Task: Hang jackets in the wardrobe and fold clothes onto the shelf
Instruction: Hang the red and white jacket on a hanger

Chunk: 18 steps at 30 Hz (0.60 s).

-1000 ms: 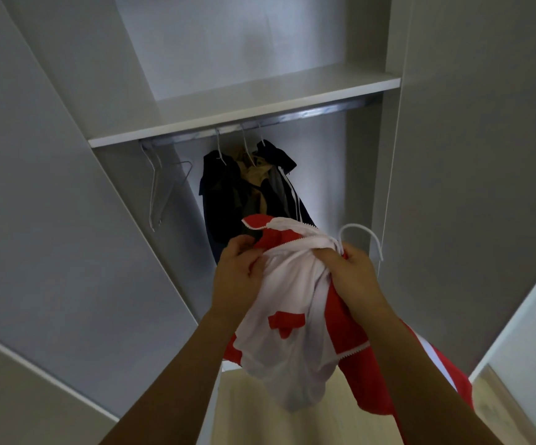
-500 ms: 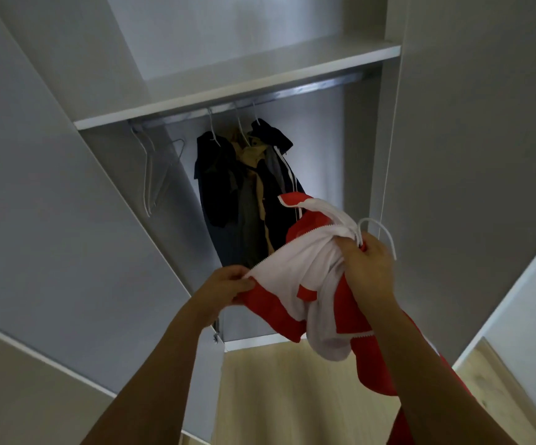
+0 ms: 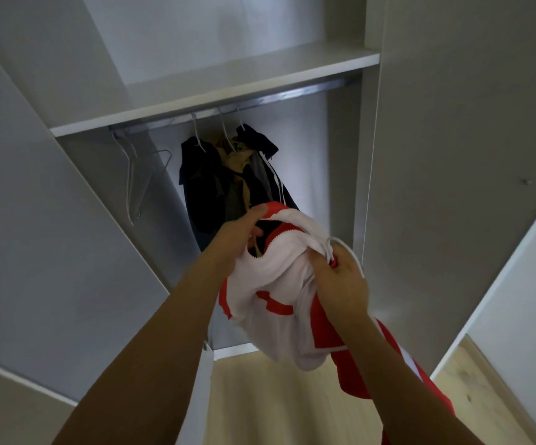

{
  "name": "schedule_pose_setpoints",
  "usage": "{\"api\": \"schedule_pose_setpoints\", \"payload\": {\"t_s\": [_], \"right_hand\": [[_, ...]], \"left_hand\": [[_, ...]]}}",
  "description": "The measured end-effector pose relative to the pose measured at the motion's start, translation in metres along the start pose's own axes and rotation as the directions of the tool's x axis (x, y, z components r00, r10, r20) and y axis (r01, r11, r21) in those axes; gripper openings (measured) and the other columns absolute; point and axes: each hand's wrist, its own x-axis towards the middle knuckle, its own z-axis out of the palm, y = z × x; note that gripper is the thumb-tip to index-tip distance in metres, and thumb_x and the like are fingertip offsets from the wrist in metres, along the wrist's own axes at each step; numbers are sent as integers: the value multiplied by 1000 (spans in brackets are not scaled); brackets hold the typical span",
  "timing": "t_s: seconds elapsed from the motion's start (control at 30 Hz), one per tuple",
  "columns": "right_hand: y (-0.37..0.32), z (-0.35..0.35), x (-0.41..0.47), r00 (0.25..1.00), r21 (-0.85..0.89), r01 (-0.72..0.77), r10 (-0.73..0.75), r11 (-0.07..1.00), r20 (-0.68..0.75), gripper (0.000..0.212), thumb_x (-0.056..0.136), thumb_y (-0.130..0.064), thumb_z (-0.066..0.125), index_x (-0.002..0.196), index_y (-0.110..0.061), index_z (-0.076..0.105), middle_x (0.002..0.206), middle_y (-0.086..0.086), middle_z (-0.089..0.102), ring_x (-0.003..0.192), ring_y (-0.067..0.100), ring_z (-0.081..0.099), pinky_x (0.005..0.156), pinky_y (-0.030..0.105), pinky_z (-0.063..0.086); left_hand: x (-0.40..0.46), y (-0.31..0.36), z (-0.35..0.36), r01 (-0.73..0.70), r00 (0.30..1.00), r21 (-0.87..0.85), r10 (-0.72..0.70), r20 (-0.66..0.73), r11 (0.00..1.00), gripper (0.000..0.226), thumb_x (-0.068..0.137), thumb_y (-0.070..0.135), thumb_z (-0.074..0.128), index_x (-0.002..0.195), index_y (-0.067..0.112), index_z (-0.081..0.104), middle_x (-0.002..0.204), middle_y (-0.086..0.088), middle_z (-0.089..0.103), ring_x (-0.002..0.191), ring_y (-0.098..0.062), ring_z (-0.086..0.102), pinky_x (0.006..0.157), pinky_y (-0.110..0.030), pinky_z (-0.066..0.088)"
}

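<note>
Head view: we hold both forearms raised toward the open wardrobe (image 3: 420, 155). Our left hand (image 3: 237, 239) curls its fingers round the upper left edge of the red and white jacket (image 3: 269, 303), near the collar. Our right hand (image 3: 340, 284) grips the bunched fabric on the right side together with the white hanger (image 3: 345, 248), whose hook loops up above the knuckles.

We see the jacket turned so that its white lining faces us, with red bands across it and a white zipper edge along the top. A red part trails down past the right forearm toward the near right. The jacket hangs in the air in front of the wardrobe opening, below the rail (image 3: 260, 102) and clear of it.

On the rail, dark jackets (image 3: 228, 187) hang from three hangers near the middle. Two bare wire hangers (image 3: 138, 181) hang at the left end. Between the dark jackets and the right side panel we see open rail. The shelf (image 3: 228, 81) lies just above the rail.
</note>
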Motion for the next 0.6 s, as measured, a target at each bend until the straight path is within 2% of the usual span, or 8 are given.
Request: {"api": "schedule_pose_setpoints", "payload": {"t_s": [0.1, 0.17, 0.23, 0.27, 0.33, 0.4, 0.5, 0.6], "right_hand": [[-1, -3, -5, 998, 10, 2, -2, 1000, 63, 11, 87, -55, 56, 90, -45, 55, 75, -27, 62, 66, -16, 55, 51, 10, 37], [1, -8, -6, 987, 6, 5, -6, 1000, 160, 25, 79, -66, 58, 94, -45, 55, 82, -23, 63, 70, -8, 58, 57, 11, 39], [5, -15, -6, 966, 48, -6, -7, 999, 258, 53, 67, -78, 59, 106, -43, 57, 94, -18, 66, 80, -1, 62, 68, 19, 47], [9, -20, -4, 968, 64, -5, -11, 998, 252, 58, 61, -83, 59, 106, -46, 58, 95, -19, 66, 83, -1, 63, 72, 22, 50], [18, -30, 2, 988, 103, -8, -8, 995, 155, 40, 65, -77, 62, 97, -54, 60, 91, -23, 66, 85, -2, 64, 79, 25, 53], [22, -38, 9, 995, 194, -35, 17, 980, 94, 18, 80, -51, 70, 97, -49, 65, 94, -15, 71, 89, 5, 68, 89, 35, 55], [15, -39, 17, 988, 278, 13, -56, 961, 146, 25, 90, -27, 66, 101, -50, 67, 100, -14, 73, 96, 6, 68, 95, 36, 53], [0, -33, 17, 952, 300, 100, -179, 949, 248, 47, 95, -16, 58, 117, -58, 55, 114, -23, 66, 108, 3, 62, 99, 28, 48]], "left_hand": [[9, 11, 10, -137, 987, -25, 135, -86, 990, 5, 82, 15, 70, 80, 11, 70, 82, -5, 68, 81, -22, 65, 55, -20, 49], [16, 13, 8, -336, 919, 311, 382, -99, 889, 10, 89, 11, 62, 89, 17, 70, 88, 2, 66, 89, -18, 61, 69, -22, 47], [17, 18, -4, -460, 765, 741, 642, 50, 490, 18, 97, 20, 51, 105, 22, 67, 97, 6, 63, 91, -15, 59, 78, -26, 46], [15, 23, -10, -489, 692, 830, 699, 181, 269, 21, 99, 23, 47, 109, 24, 65, 100, 5, 63, 91, -17, 60, 81, -30, 48], [8, 33, -22, -536, 591, 842, 682, 430, -66, 24, 100, 24, 45, 115, 24, 64, 103, 2, 64, 90, -21, 62, 80, -38, 52], [-4, 42, -27, -621, 463, 743, 647, 606, -251, 24, 98, 17, 51, 115, 21, 66, 97, -1, 62, 79, -24, 63, 68, -40, 53], [-24, 47, -20, -775, 301, 570, 633, 713, -273, 25, 98, 19, 47, 109, 15, 69, 88, 1, 59, 69, -19, 60, 60, -33, 52], [-37, 45, -5, -866, 297, 486, 663, 688, -117, 35, 100, 32, 38, 106, 15, 67, 90, 11, 55, 77, -7, 57, 70, -21, 49]]}}
